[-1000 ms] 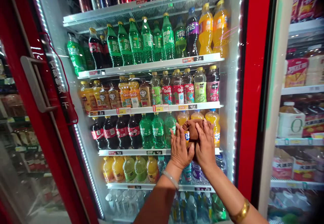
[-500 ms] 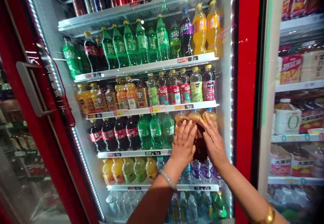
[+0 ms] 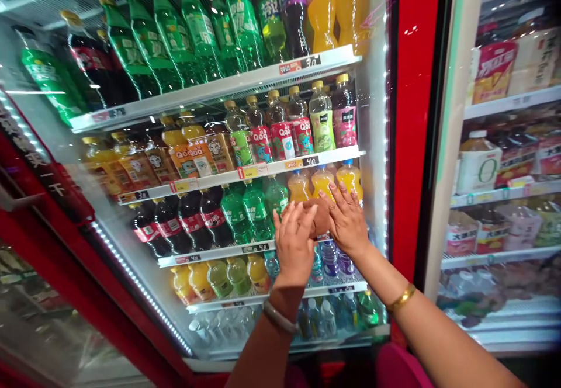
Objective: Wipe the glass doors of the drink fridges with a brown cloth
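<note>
Both hands are raised in front of a lit drinks cooler, on either side of a smooth brown rounded thing. Its kind is unclear, since the hands cover much of it. My left hand rests along its left side, fingers pointing up and slightly bent. On the right side lies my right hand, its fingers long and close together. Orange-drink bottles show just above the fingertips, and a green bottle stands to the left, behind the left fingers.
Several cooler shelves carry rows of cola, green soda and juice bottles. Red door frames border the cooler. Another shelf unit with boxed and bottled drinks stands at the right. A magenta shape shows at the bottom edge.
The view has tipped down and come closer to the shelves. The hands have shifted slightly left in view, and the brown thing shows less height between them.
</note>
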`<state>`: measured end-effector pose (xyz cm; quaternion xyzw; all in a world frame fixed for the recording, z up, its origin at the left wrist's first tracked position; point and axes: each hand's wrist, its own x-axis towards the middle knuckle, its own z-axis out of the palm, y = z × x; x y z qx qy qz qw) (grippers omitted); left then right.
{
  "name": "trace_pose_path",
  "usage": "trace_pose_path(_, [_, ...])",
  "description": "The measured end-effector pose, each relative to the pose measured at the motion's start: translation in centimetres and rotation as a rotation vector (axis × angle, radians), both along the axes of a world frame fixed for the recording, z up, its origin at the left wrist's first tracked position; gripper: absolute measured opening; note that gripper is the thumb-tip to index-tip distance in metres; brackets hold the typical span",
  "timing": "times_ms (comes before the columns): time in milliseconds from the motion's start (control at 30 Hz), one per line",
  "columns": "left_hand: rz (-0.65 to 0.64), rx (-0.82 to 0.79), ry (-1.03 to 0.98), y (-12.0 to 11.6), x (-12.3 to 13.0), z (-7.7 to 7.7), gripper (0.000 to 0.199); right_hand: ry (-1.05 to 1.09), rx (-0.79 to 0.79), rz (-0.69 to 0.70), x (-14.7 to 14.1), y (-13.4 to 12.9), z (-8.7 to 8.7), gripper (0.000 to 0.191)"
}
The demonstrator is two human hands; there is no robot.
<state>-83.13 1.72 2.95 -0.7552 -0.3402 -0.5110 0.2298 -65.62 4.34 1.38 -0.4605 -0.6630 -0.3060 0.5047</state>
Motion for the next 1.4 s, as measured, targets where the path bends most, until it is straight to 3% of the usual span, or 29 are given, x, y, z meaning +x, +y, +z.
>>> trace_pose_path(100, [0.04,0.007,-0.214,0.4,-0.2,2.3,0.081,0.005,-0.008,0.019,-0.1,-0.5,-0.8,0.068])
trace_pose_path(167, [0.07,0.05,-0.289,0.7,0.0,1.9,0.077,0.007,-0.02,0.024,-0.1,-1.0,-1.6,0.071])
trace_pose_path(333, [0.029,0.115,-0.069,0.3,0.9,-4.3,0.068,0.051,-0.069,0.085,-0.5,-2.4,-4.4,0.076])
trace_pose_path(400, [0.018,0.08,-0.029,-0.1,0.8,-5.4,0.068,0.09,-0.119,0.111,-1.0,-3.0,-5.4,0.077])
trace_pose_path(567, [0.019,-0.033,-0.063,-0.3,1.3,-2.2,0.073,0.264,-0.222,0.097,-3.1,-3.5,-6.2,0.081])
trace_pose_path(633, [-0.005,-0.046,-0.053,-0.4,1.8,-2.1,0.074,0.315,-0.245,0.082,-3.7,-3.6,-6.5,0.084])
trace_pose_path(700, [-0.019,-0.054,-0.034,-0.9,1.9,-3.7,0.072,0.331,-0.27,0.08,-3.9,-3.8,-7.3,0.085])
trace_pose_path(800, [0.022,-0.123,-0.043,-2.1,1.2,-7.6,0.069,0.304,-0.326,0.091,-3.9,-4.6,-9.1,0.086])
trace_pose_path(867, [0.052,-0.193,-0.071,-2.7,0.5,-8.9,0.066,0.29,-0.353,0.091,-3.9,-5.3,-9.9,0.087])
trace_pose_path(933, [0.077,-0.211,-0.104,-2.7,-0.1,-8.3,0.064,0.303,-0.351,0.091,-4.1,-6.0,-9.9,0.087])
trace_pose_path(1067, [0.144,-0.032,-0.233,-1.3,-0.6,-3.8,0.066,0.305,-0.269,0.105,-4.5,-6.5,-7.7,0.084])
trace_pose_path(1133, [0.141,0.035,-0.225,-0.4,-0.2,-2.8,0.07,0.288,-0.239,0.11,-4.6,-6.3,-6.5,0.083])
trace_pose_path(1200, [0.098,0.034,-0.117,0.0,0.4,-3.8,0.075,0.281,-0.237,0.115,-4.6,-5.9,-6.2,0.082])
trace_pose_path(1333, [0.075,-0.004,0.01,-0.4,0.7,-9.4,0.082,0.233,-0.263,0.127,-4.1,-5.4,-6.8,0.08])
trace_pose_path(1400, [0.083,-0.043,0.02,-0.7,0.2,-10.9,0.084,0.171,-0.244,0.105,-3.4,-5.1,-6.4,0.078])
